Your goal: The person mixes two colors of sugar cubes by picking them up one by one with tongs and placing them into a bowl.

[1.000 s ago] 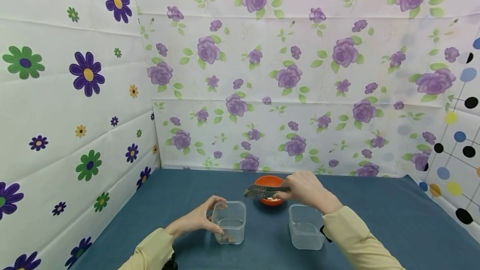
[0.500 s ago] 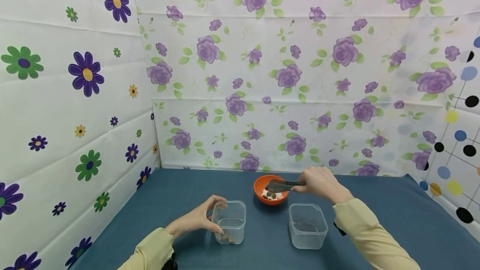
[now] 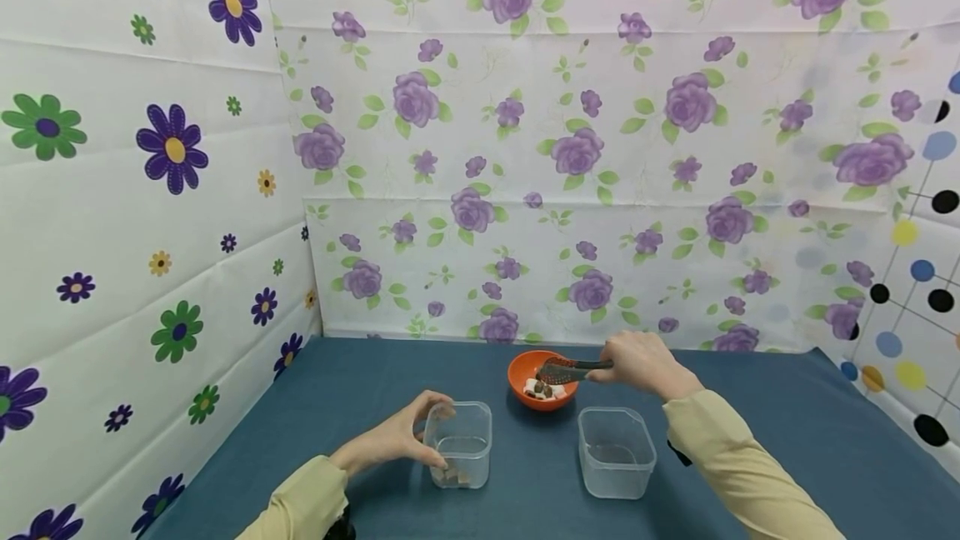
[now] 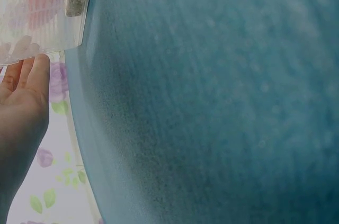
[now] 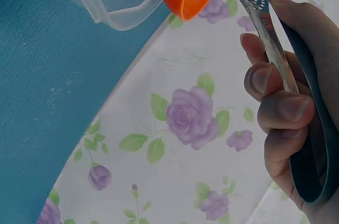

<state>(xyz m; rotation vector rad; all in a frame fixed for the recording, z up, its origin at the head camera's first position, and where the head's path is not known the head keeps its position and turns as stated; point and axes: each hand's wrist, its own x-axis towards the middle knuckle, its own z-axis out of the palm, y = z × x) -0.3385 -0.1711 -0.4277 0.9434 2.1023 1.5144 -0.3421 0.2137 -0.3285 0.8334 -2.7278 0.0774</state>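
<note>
My left hand (image 3: 397,437) holds a clear plastic container (image 3: 460,446) from its left side, thumb at the front and fingers at the far side. Several small brownish pieces (image 3: 453,475) lie at the container's bottom. In the left wrist view, the fingers (image 4: 38,75) touch the container's wall (image 4: 47,38). My right hand (image 3: 641,363) grips metal tongs (image 3: 562,371) with perforated heads and dark handles. Their heads are over an orange bowl (image 3: 517,390) with white and brown pieces in it. Something small and dark shows by the tips in the right wrist view, partly cut off.
A second clear plastic container (image 3: 617,455) stands on the blue tablecloth (image 3: 532,490), in front of the right hand and right of the first container. Flowered sheets (image 3: 480,140) hang behind the table and along its left side.
My right hand has moved right, bringing the tongs' heads from left of the bowl to over it. Between the last two frames they shift only slightly. The left hand has stayed put.
</note>
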